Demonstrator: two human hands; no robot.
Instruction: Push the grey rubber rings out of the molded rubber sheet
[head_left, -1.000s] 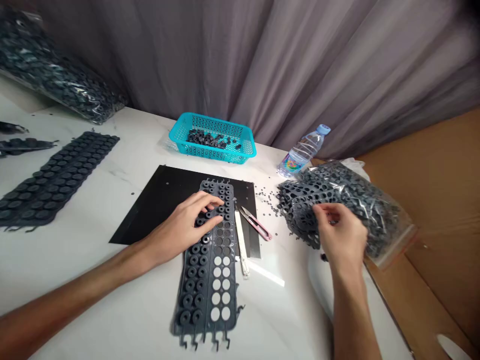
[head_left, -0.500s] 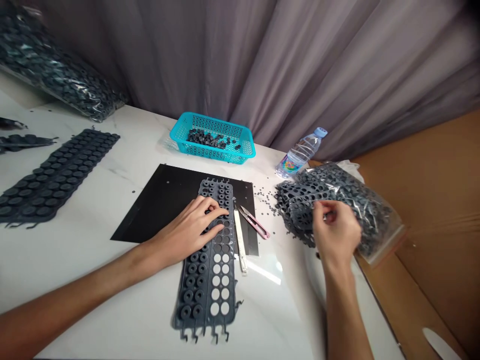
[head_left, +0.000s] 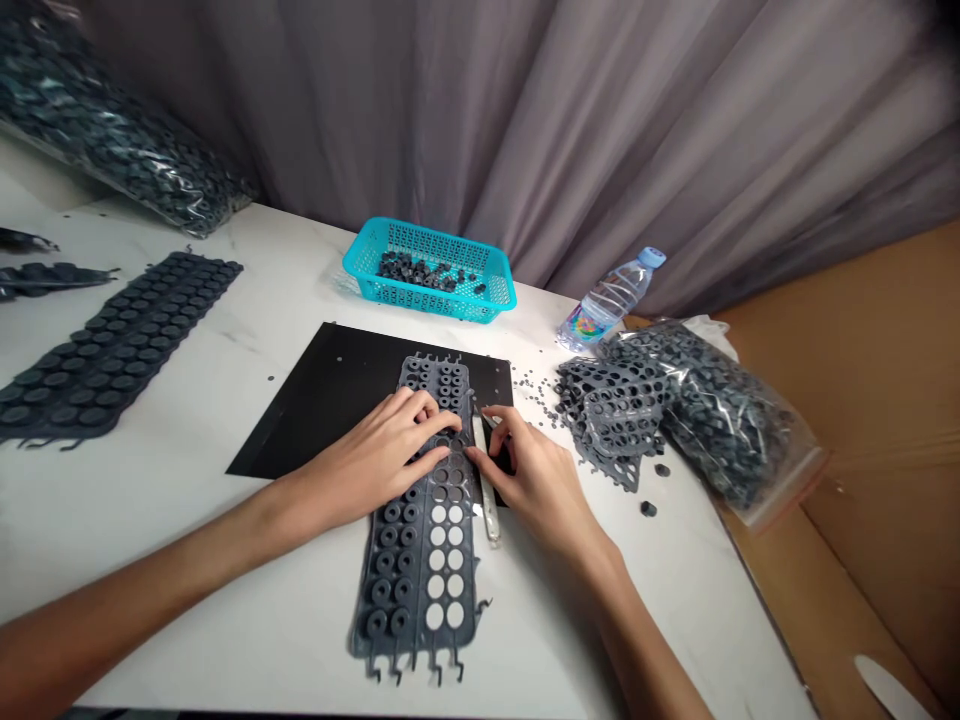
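A dark grey rubber sheet [head_left: 417,590] with rows of moulded rings lies lengthwise before me. The lower part of its right columns shows round holes. My left hand [head_left: 382,440] rests across the sheet, thumb and index finger apart at the right columns. My right hand [head_left: 536,475] is at the sheet's right edge, its thumb and index finger apart with nothing visible between them. Between that hand and the sheet lies a white-handled pen-like tool [head_left: 486,490]. The pink snips seen earlier are mostly hidden by my right hand. A black mat [head_left: 300,410] lies under the sheet's far part.
Behind the mat stands a turquoise basket [head_left: 431,305] with small black pieces. To the right are a water bottle [head_left: 611,300], punched scrap sheets [head_left: 622,415] and a filled plastic bag [head_left: 739,430]. Another moulded sheet [head_left: 120,350] and a large bag [head_left: 127,140] lie left.
My right hand has moved left from the scrap sheets to the rubber sheet, and its pinch has opened. Two small black pieces now show beside the scrap. My left hand stays on the sheet.
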